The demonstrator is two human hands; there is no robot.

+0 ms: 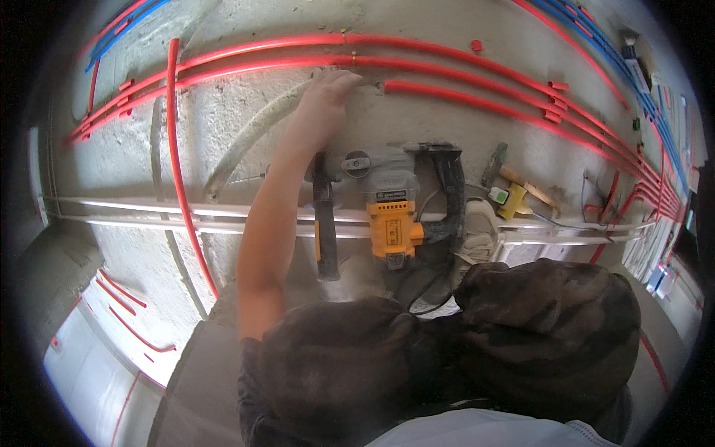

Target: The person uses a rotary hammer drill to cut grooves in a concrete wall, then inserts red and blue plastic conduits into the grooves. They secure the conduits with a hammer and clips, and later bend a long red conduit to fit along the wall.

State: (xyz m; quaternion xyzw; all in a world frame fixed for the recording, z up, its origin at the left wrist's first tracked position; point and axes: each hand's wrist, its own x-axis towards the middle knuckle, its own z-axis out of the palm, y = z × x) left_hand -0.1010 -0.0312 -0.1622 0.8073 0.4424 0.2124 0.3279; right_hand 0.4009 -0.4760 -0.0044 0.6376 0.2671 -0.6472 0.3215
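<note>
The left hand point(331, 88) is just beside red pipes point(372, 60), beyond an orange-and-grey power drill point(393, 223).

The left forearm point(269, 235) hides stretches of both white pipes point(149, 205).

Markings on and about the rotary hammer point(393, 180). A dark nameplate point(392, 195) with pale lettering crosses the hammer's grey body just above its orange housing point(386, 249); the characters are too small to read reliably. Below it, the housing bears a dark-outlined rectangular panel point(394, 232) with illegible marks. Right of the hammer, a yellow tool point(514, 201) carries a pale-and-green patch point(498, 195), its content indistinct.
</note>
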